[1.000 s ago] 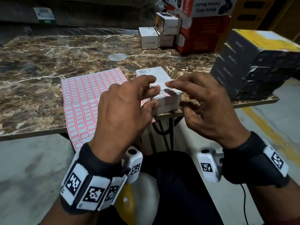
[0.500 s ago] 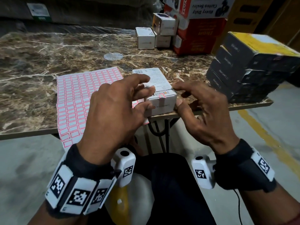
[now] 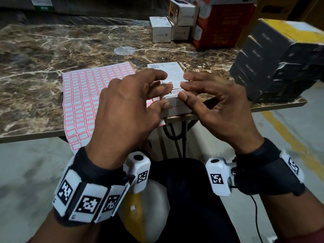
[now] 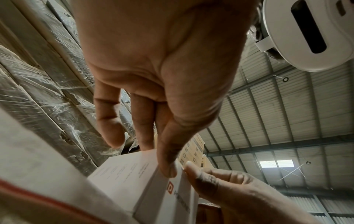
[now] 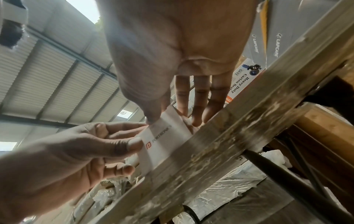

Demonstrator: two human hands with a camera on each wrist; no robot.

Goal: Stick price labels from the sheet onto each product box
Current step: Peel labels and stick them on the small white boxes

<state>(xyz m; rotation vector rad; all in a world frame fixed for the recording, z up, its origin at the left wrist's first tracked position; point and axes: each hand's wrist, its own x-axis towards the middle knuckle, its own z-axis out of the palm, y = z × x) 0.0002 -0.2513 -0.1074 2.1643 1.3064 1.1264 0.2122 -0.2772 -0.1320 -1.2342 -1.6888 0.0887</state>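
Note:
A white product box lies near the table's front edge, with the red-bordered label sheet flat on its left. My left hand holds the box, fingers on its top and thumb on its front face. My right hand holds it from the right, index finger on top and thumb on the top front edge. The label stuck there is hidden under the thumb. The left wrist view shows my left thumb on the box. In the right wrist view my right thumb touches the box.
A stack of dark boxes stands at the table's right end. Small white boxes and red cartons sit at the back. A clear round disc lies mid-table. The table's front edge runs just under my hands.
My right hand drew back to the box's right side, baring a label on the top front edge, then returned. Its thumb now covers that label. My left hand stayed on the box.

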